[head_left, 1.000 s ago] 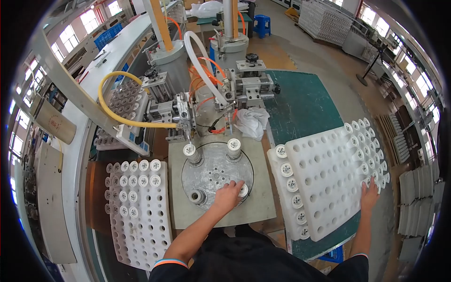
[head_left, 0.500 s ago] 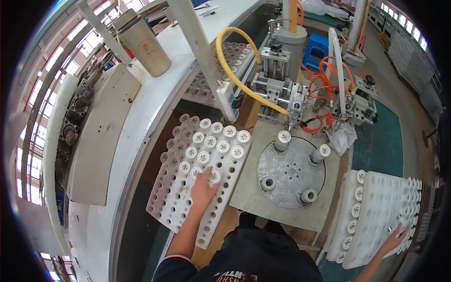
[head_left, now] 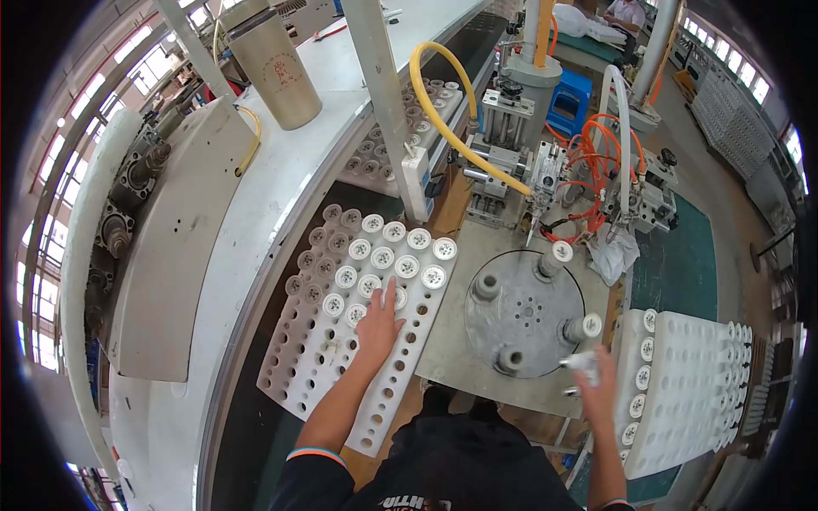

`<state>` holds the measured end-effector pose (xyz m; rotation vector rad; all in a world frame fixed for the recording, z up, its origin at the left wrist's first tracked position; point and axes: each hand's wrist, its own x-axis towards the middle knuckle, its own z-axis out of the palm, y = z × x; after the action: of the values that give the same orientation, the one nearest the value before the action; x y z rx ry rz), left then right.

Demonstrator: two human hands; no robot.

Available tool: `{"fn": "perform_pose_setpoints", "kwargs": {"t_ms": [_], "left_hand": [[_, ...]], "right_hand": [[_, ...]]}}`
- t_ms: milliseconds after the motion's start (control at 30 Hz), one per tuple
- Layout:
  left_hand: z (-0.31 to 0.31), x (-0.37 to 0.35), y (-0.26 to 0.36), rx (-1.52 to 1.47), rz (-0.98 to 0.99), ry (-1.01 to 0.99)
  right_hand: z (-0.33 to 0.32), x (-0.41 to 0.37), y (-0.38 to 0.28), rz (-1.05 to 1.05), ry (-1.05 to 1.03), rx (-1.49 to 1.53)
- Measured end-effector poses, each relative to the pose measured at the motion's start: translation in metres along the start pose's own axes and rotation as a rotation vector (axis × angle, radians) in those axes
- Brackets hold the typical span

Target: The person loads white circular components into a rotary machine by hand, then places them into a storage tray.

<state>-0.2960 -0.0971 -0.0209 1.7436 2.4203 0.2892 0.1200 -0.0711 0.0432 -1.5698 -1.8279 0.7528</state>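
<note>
My left hand (head_left: 380, 328) is over the left perforated white tray (head_left: 375, 422), its fingers at a round white part (head_left: 399, 297) in the tray's rows. Several white parts with dark centres stand in that tray. My right hand (head_left: 600, 383) is beside the round metal turntable (head_left: 532, 345), closed around blurred white and metallic parts (head_left: 584, 364). The turntable bears upright holders; one at its upper right has a white part (head_left: 561, 252) on top, and another at the right has a white part (head_left: 591, 324). Two nearer the left and bottom show open tops.
Stacked white trays (head_left: 682, 383) with parts stand at the right. Behind the turntable are a metal press unit (head_left: 507, 162), a yellow hose (head_left: 426, 119) and orange tubes. A tan flask (head_left: 277, 77) stands on the left bench. A seated person is far back.
My right hand has moved left from the right trays to the turntable, with parts in it. The turntable's holders have rotated. My left hand has shifted slightly up and right.
</note>
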Motion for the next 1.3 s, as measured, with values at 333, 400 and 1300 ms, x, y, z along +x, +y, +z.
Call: {"fn": "perform_pose_setpoints", "kwargs": {"t_ms": [333, 400, 1300], "left_hand": [[0.001, -0.034, 0.007, -0.022, -0.054, 0.034], [-0.009, -0.043, 0.022, 0.023, 0.021, 0.104], [0.001, 0.001, 0.185, -0.431, 0.321, -0.248]], "right_hand": [[0.166, 0.062, -0.002, -0.540, -0.215, -0.327], [0.174, 0.060, 0.008, -0.528, -0.254, -0.388], [0.125, 0.024, 0.049, -0.730, -0.308, -0.511]]}}
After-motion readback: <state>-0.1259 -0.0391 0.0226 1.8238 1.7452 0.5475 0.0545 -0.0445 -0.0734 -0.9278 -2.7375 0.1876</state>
